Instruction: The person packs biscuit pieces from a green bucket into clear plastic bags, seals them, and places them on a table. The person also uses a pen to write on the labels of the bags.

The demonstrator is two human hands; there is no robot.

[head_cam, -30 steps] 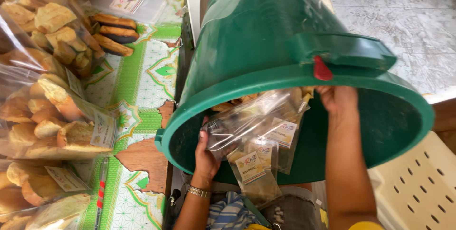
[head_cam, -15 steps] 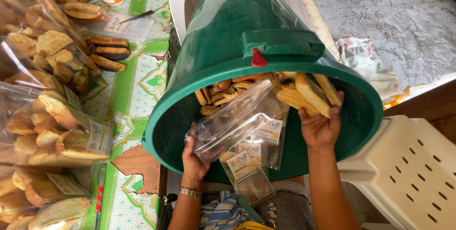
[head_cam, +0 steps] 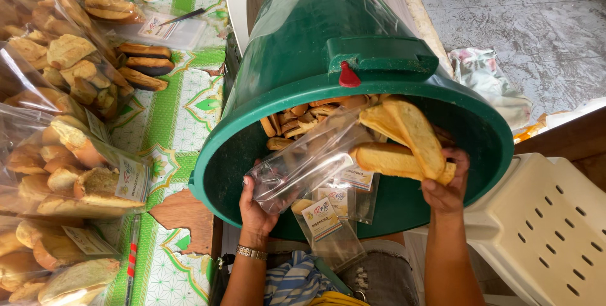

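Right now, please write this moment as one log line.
left hand: holds clear bag open | right hand: grips toasted bread slices | green bucket: tilted, more slices inside

A surface (head_cam: 183,123) under a green-and-white patterned cloth stands at left. Grey, stained concrete floor (head_cam: 524,22) fills the upper right in daylight. A white perforated plastic chair (head_cam: 555,230) sits lower right.
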